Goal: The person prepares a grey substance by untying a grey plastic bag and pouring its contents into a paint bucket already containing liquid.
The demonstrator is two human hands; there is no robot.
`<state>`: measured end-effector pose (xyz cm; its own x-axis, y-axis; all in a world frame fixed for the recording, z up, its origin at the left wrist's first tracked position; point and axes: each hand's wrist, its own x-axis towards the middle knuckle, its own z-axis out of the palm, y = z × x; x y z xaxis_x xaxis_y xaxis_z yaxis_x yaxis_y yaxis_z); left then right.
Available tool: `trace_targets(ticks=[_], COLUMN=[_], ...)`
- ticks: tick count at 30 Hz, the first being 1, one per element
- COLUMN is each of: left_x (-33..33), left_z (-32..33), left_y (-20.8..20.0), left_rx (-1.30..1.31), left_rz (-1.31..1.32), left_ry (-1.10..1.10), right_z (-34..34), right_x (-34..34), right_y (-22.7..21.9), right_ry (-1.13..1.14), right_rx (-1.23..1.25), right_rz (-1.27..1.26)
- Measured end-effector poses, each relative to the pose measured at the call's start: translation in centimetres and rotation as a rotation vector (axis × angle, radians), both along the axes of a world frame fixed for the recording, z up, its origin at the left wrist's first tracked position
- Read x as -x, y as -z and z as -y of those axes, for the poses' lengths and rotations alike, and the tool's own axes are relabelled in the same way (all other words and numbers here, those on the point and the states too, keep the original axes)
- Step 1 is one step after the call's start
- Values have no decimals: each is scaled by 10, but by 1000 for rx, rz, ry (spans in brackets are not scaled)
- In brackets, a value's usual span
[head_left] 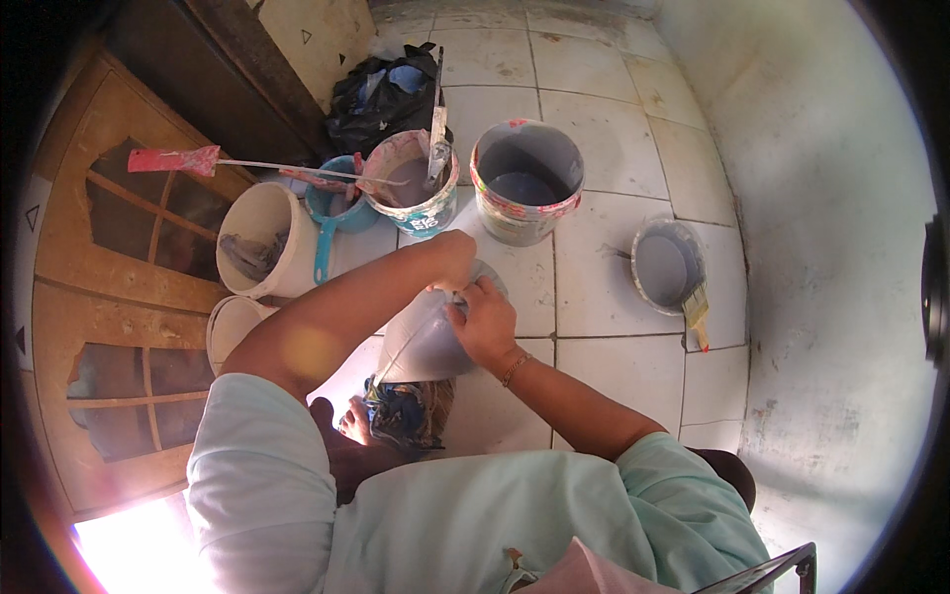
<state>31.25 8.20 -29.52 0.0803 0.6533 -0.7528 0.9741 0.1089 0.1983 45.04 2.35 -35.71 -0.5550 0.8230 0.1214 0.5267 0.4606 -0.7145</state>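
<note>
A smooth, bulging grey plastic bag is low in front of me, above the white floor tiles. At its upper end my left hand is closed with bent fingers. My right hand pinches the bag right beside it. Both hands almost touch, and the exact spot they grip is partly hidden by the fingers. Just beyond them stands a large bucket partly filled with grey paint. To its left is a paint-smeared bucket with a red-handled roller and a long tool leaning in it.
A small pail of grey paint with a paintbrush stands right, near the wall. A blue dipper, a white bucket and a wooden door are left. A black plastic bag lies behind. Dark crumpled material lies near my foot.
</note>
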Motion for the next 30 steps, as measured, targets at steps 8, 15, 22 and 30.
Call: trace_targets(ticks=[8,15,22,30], left_x=[4,18,35,33], left_z=[10,11,5,7], left_y=[1,4,-17,-18], left_rx=[-378,-566,-399,-544], left_rz=[-23,8,308,343], left_ry=[74,90,-144,41], right_z=[-6,-13,-42,-77], right_x=[3,-5,-19,-21], right_y=[-4,-21,-13,19], right_ry=[16,-31,-86,-402], right_rx=[-60,-56,162,279], right_rz=[-6,-95,-105,-16])
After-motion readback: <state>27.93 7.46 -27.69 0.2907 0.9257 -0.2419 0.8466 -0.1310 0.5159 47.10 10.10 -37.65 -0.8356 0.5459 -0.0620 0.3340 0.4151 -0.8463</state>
